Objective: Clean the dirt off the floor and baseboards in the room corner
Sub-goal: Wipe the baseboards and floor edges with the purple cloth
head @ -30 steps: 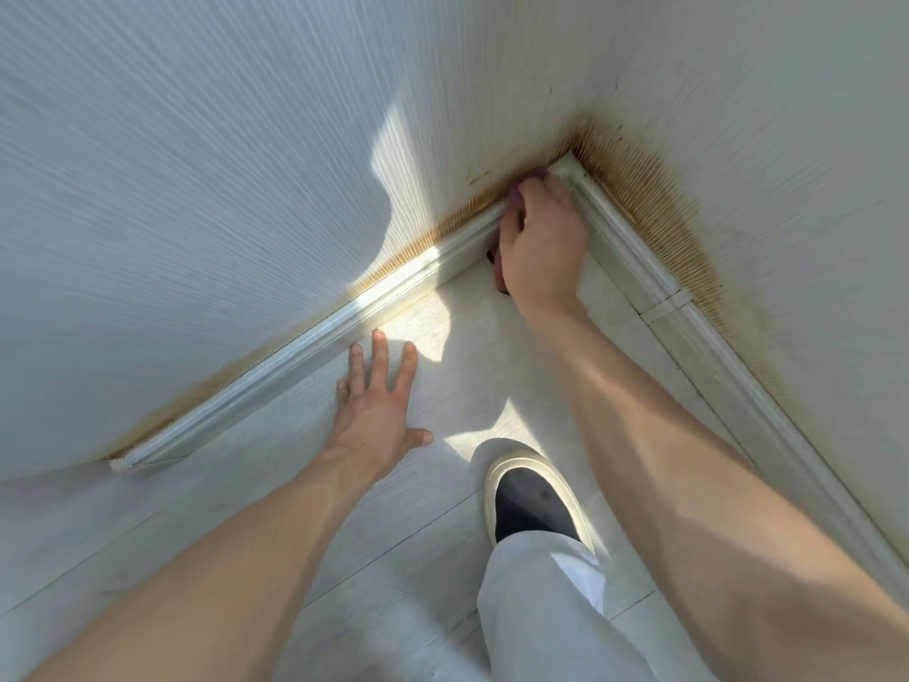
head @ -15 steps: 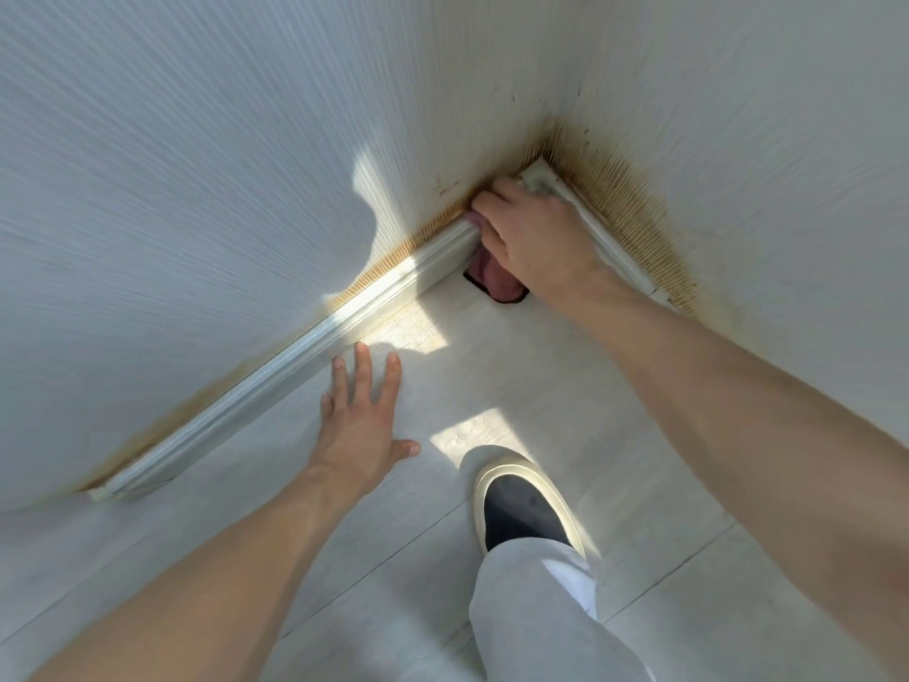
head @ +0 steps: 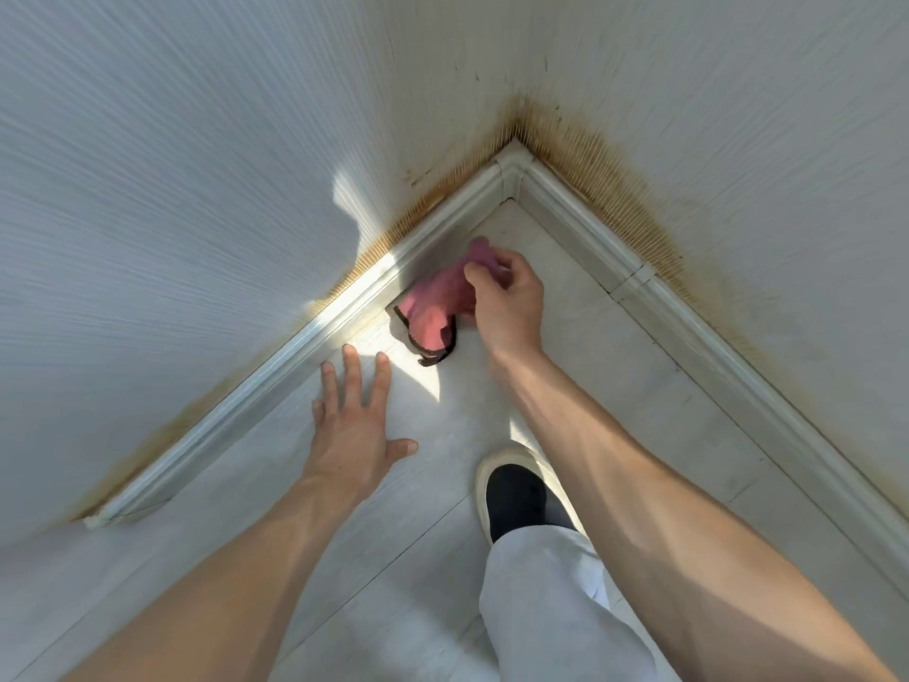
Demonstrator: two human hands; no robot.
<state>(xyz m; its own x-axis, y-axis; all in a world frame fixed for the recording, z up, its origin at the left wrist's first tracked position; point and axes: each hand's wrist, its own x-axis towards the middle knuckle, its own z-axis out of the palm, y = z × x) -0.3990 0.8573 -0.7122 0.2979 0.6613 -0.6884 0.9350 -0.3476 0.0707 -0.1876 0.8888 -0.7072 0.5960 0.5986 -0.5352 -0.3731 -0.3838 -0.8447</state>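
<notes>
My right hand grips a pink cloth with a dark edge, bunched against the pale floor just in front of the left baseboard. The cloth sits a little short of the corner joint. My left hand lies flat on the floor with fingers spread, fingertips close to the left baseboard. The right baseboard runs from the corner to the lower right. Brown-orange dirt stains both walls just above the baseboards, thickest at the corner.
My foot in a dark shoe with a white sole and a white trouser leg stand on the floor between my arms. A bright sun patch falls on the left wall. The left baseboard ends at a loose end.
My right hand has drawn back from the corner and off the baseboard, bringing the pink cloth down onto the floor. The corner joint is now uncovered. My left hand stays flat.
</notes>
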